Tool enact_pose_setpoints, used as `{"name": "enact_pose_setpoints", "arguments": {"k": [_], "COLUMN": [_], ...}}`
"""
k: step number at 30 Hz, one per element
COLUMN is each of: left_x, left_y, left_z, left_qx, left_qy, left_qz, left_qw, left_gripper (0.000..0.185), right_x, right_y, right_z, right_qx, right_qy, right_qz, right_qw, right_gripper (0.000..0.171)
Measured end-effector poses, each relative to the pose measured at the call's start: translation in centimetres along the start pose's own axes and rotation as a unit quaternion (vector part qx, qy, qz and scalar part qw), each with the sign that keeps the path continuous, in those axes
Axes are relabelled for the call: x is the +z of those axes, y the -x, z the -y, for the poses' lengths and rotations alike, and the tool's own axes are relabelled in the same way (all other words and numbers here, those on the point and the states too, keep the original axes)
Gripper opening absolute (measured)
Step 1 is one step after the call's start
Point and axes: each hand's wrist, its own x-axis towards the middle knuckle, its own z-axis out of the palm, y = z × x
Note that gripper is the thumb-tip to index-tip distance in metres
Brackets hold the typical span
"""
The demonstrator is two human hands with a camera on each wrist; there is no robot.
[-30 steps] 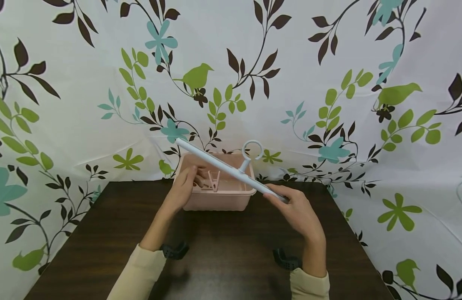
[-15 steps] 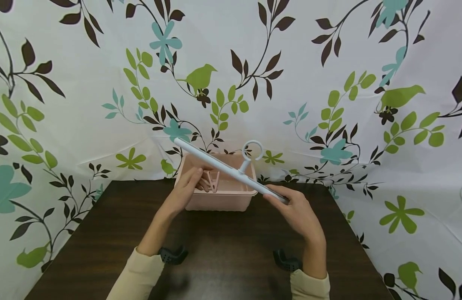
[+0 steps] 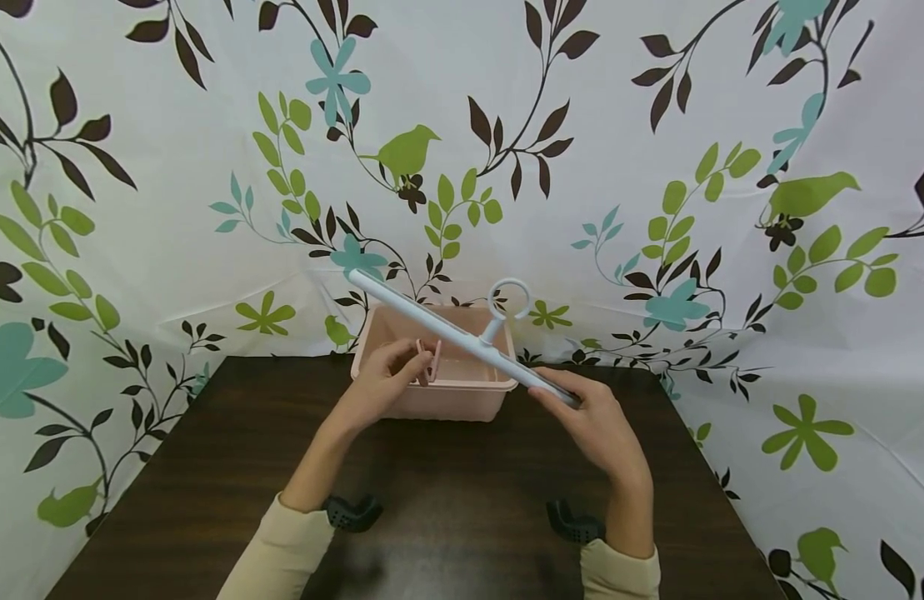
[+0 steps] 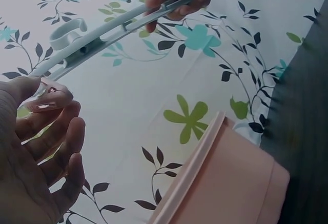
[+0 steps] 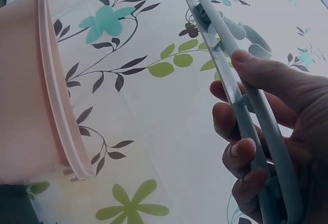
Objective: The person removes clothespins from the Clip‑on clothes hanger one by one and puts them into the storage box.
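In the head view my right hand (image 3: 598, 421) grips the lower right end of a light blue clothes hanger (image 3: 439, 328), tilted with its far end up to the left and its ring-shaped hook on top. My left hand (image 3: 379, 385) pinches a small pink clothespin (image 3: 436, 362) below the hanger bar. The left wrist view has the clothespin (image 4: 50, 98) between thumb and fingers, right by the hanger (image 4: 82, 47); whether it is clipped on, I cannot tell. From the right wrist, thumb and curled fingers wrap the hanger (image 5: 248, 101).
A pink plastic basin (image 3: 447, 404) stands at the table's far edge, behind and beneath the hanger; its contents are mostly hidden. The dark wooden table (image 3: 447, 508) stretches toward me. Patterned cloth (image 3: 619, 100) hangs behind it. Each wrist wears a black camera mount (image 3: 574, 521).
My left hand has moved slightly right and its fingers have come round onto the clothespin, which now appears turned and narrower. The hanger and right hand have barely moved.
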Motion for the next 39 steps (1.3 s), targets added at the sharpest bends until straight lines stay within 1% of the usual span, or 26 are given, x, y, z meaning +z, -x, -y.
{"name": "enact_pose_setpoints", "arguments": {"k": [5, 11, 18, 25, 31, 39], "left_x": [0.4, 0.6, 0.6, 0.6, 0.6, 0.5], "left_y": [-0.2, 0.1, 0.6, 0.8, 0.9, 1.0], "left_z": [0.2, 0.2, -0.1, -0.4, -0.6, -0.7], "left_qx": [0.020, 0.008, -0.006, 0.009, 0.004, -0.004], "left_qy": [0.028, 0.052, 0.059, 0.072, 0.075, 0.075], "left_qz": [0.016, 0.017, 0.011, 0.004, -0.002, -0.003], "left_qw": [0.9993, 0.9985, 0.9982, 0.9974, 0.9971, 0.9972], "left_gripper": [0.021, 0.021, 0.021, 0.021, 0.018, 0.026], "right_x": [0.1, 0.1, 0.2, 0.3, 0.2, 0.0], "right_y": [0.0, 0.1, 0.2, 0.1, 0.1, 0.2], "right_z": [0.0, 0.0, 0.1, 0.1, 0.0, -0.1], "right_qx": [0.004, 0.011, 0.003, -0.005, -0.006, -0.007], "right_qy": [0.002, -0.001, -0.010, -0.027, -0.033, -0.034], "right_qz": [-0.003, -0.003, 0.007, 0.010, 0.010, 0.013], "right_qw": [1.000, 1.000, 1.000, 1.000, 0.999, 0.999], "right_gripper": [0.040, 0.040, 0.041, 0.039, 0.038, 0.038]}}
